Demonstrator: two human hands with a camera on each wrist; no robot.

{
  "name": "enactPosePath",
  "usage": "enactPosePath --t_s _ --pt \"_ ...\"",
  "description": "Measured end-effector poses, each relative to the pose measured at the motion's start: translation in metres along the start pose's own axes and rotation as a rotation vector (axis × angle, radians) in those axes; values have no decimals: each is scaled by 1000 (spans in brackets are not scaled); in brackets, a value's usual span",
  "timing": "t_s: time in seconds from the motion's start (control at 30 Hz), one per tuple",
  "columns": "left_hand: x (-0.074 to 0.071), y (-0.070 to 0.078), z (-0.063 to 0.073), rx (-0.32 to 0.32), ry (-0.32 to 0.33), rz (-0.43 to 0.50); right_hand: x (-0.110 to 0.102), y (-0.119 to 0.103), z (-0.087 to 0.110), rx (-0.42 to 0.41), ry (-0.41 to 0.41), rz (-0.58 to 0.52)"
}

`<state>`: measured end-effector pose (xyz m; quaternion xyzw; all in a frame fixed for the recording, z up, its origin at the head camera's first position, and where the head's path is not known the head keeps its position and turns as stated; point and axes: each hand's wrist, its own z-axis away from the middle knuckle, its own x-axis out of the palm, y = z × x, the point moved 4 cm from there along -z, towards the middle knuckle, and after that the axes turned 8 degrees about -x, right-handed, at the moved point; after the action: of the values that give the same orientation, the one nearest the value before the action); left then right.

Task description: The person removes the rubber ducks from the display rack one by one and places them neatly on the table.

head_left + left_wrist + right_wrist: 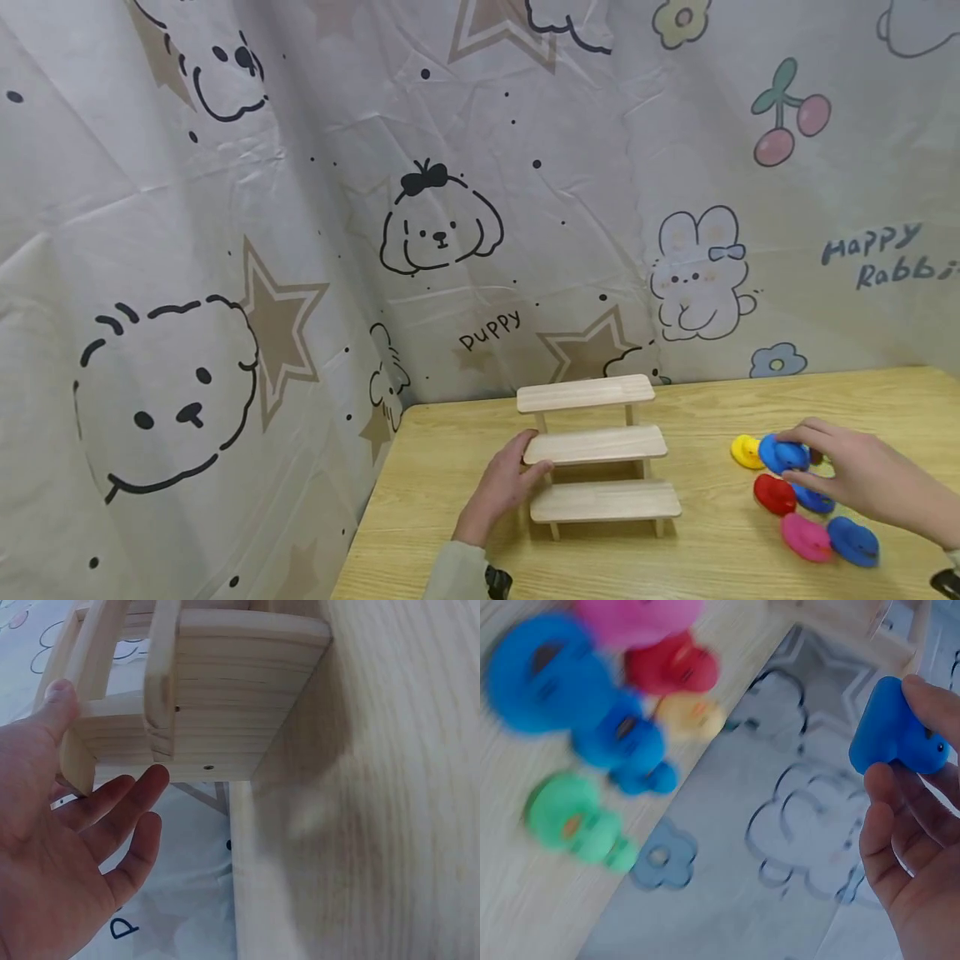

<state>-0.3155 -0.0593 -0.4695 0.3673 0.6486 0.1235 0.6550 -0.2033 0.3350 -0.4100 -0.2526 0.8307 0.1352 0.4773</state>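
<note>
Cartoon-print cloth (315, 208) behind, with puppies, stars, a rabbit and cherries; pale wooden bench (720, 567) in front. Three-step wooden rack (596, 454) near the bench's back left corner. Left hand (504, 487) against the rack's left side, thumb on the end of the middle step, fingers nearly straight and spread, gripping nothing; same seen from the left wrist, with thumb tip (60, 694) on the wood and fingertips (150, 780) just under a step's edge. Right hand (855, 475) well to the right of the rack, above a cluster of rubber ducks, pinching a blue duck (783, 454) between thumb and fingers, lifted off the bench. On the bench beneath and beside: yellow duck (747, 451), red duck (774, 493), pink duck (805, 536), two more blue ducks (853, 542). Green duck (570, 817) visible only from the right wrist, blurred.
</note>
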Motion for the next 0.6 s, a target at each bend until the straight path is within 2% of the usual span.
enactPosePath --t_s 0.2,0.47,0.6 --pt "0 -2 2 -13 -2 11 -3 27 26 5 39 53" --pt "1 -2 2 -19 -15 13 0 57 53 46 71 54" --pt "1 0 1 -4 0 17 1 70 65 2 163 8"
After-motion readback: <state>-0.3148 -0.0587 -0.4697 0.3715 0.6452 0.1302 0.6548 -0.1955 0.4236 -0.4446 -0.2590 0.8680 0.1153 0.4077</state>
